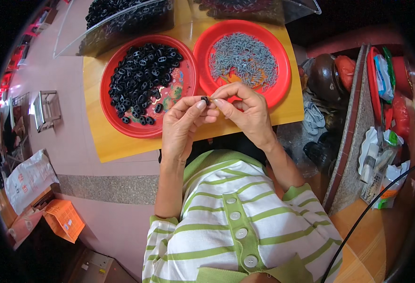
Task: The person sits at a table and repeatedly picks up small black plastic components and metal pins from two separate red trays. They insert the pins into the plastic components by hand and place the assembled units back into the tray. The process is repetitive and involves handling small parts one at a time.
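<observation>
"What's the biggest thing there?"

"The yellow table (108, 149), at twelve o'clock. On it sit two round trays: the left red tray (104, 89) towards eleven, the right red tray (284, 75) towards one, side by side."

"And in them?"

"A heap of black two-holed pieces (141, 70) in the left one, thickest at its twelve o'clock, with patterned bottom showing at three. The right one carries a heap of little grey rod-shaped pieces (245, 54)."

"How are the hands posed?"

"Both are raised in front of the trays' near edges, fingertips nearly meeting at twelve. The left hand (184, 118) comes up from seven o'clock, forearm almost upright; its thumb presses from the near side, the other fingers curled behind and beneath. The right hand (249, 115) slants in from four, wrist bent, thumb and index finger pointing towards nine."

"Gripping anything?"

"The left pinches a single black piece (206, 99), just short of the gap between the trays. The right has thumb and index tip brought together right beside it, at that piece's three o'clock; whatever is between them is too small to tell."
</observation>
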`<state>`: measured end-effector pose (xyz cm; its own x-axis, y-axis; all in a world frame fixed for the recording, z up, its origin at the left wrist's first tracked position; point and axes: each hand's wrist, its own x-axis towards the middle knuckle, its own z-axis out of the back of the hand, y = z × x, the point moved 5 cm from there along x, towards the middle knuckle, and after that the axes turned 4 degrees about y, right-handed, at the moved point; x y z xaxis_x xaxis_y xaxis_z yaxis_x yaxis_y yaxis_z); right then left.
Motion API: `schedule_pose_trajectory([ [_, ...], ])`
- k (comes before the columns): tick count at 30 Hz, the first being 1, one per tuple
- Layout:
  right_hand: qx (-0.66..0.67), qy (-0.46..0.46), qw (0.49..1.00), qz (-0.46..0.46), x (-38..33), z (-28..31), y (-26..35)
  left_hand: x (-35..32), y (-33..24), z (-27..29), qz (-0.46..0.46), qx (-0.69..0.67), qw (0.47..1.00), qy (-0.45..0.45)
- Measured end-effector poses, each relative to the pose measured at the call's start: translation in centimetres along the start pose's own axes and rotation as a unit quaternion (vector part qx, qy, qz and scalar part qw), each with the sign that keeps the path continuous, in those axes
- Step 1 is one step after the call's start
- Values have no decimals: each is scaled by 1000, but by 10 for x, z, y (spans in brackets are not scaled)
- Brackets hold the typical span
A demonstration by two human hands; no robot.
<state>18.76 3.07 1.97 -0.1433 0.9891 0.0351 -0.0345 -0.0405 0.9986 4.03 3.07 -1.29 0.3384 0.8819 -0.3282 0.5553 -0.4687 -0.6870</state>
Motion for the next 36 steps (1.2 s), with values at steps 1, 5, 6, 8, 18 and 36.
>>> schedule_pose_trajectory([
  [1, -4, 2, 1000, -1, 1, 0, 1, 0, 0, 0, 0, -6, 1000, 4],
  [5, 39, 26, 997, -58, -1, -3, 0, 1, 2, 1, -2, -14, 1000, 4],
  [6, 41, 22, 997, -58, -1, -4, 0, 1, 2, 1, -2, -12, 1000, 1],
  [8, 24, 14, 999, -46, 0, -4, 1, 1, 1, 1, -11, -7, 1000, 5],
  [18, -31, 0, 999, -20, 3, -9, 9, 0, -6, -2, -69, 92, 993, -30],
  [36, -64, 180, 981, -32, 26, -59, -1, -51, -3, 50, -121, -4, 985, -120],
])
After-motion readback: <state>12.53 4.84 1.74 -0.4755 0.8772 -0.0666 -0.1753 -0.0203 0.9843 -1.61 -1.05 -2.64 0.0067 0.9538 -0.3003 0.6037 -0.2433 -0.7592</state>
